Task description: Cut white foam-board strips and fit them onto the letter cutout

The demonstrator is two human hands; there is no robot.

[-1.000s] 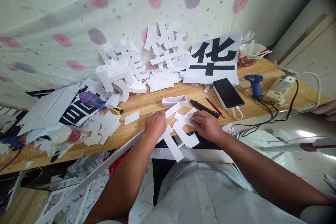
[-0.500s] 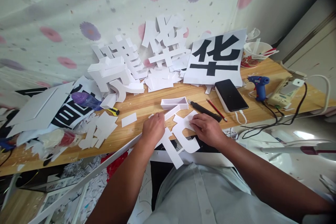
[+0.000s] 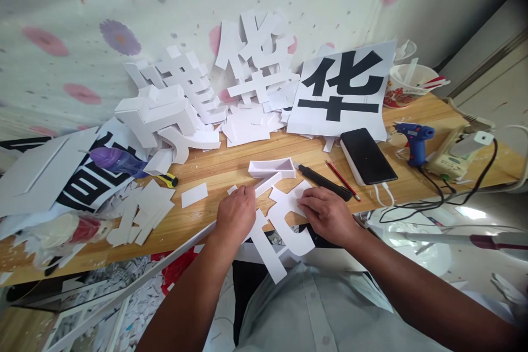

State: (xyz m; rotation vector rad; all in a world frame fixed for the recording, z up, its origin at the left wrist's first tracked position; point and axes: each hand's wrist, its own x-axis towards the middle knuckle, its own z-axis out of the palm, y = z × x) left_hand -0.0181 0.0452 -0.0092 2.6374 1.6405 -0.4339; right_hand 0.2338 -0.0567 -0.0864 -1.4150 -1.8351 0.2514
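Observation:
My left hand [image 3: 237, 212] is closed around a long narrow white strip [image 3: 165, 261], which trails down to the lower left. The strip's far end sticks out past the fingers beside a small white open box [image 3: 262, 172]. In my right hand [image 3: 328, 213], thumb and fingers pinch the upper right of a flat white cut-out character [image 3: 268, 253]. This cut-out lies partly over the table's front edge, its lower legs toward my body. A black utility knife [image 3: 324, 181] and a red pencil [image 3: 343, 180] rest just beyond my right hand.
White three-dimensional characters [image 3: 256, 60] lean at the back, beside a printed character sheet [image 3: 340, 85]. Right: a phone [image 3: 367, 157], a blue glue gun [image 3: 416, 140], a power strip [image 3: 447, 154] with cables. Left: white scraps [image 3: 144, 212], a purple bottle [image 3: 117, 160], a yellow cutter [image 3: 168, 180].
The camera view has shifted slightly, so the table items appear moved a little. Both hands keep the same hold on the strip and the cut-out, with hardly any movement.

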